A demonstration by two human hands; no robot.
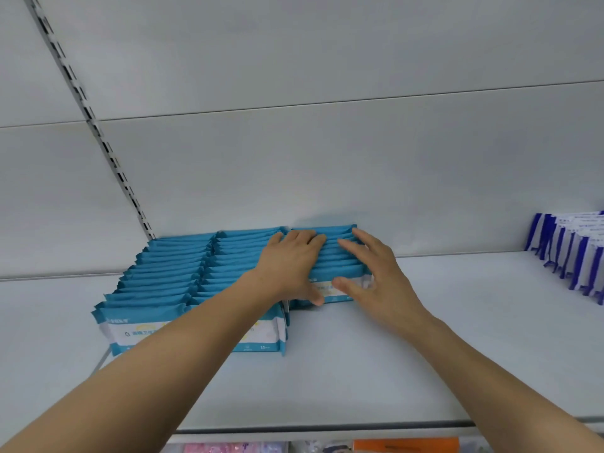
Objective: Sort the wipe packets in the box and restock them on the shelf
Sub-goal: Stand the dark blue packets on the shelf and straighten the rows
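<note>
In the head view, three rows of teal wipe packets (183, 273) are seen standing on edge on the white shelf (359, 371), packed front to back. Each row's long axis runs from 6 o'clock back toward 12 o'clock, to the rear panel. The third row (340, 256), at 3 o'clock of the other two, is shorter at the front, and both hands are laid on it.

The left hand (289, 264) is spread flat over the packet tops, fingers straight and pointing to 12 o'clock, its thumb down against the front packet's face. The right hand (376, 273) is spread too, fingers resting on the tops at the row's right end, thumb at the front face. Nothing is pinched by either hand. The short row lies directly under the palms, both hands about equally near; a squeeze or a push toward 12 o'clock is judged to be the move in hand.

On the front packets, Chinese characters are printed on a white panel, too blurred to be read; "10" can be made out on a lower band. A separate batch of blue-and-white packets (572, 253) stands well apart at 3 o'clock. Pink and orange goods (405, 445) are glimpsed below the shelf edge at 6 o'clock. The box is not in view.
</note>
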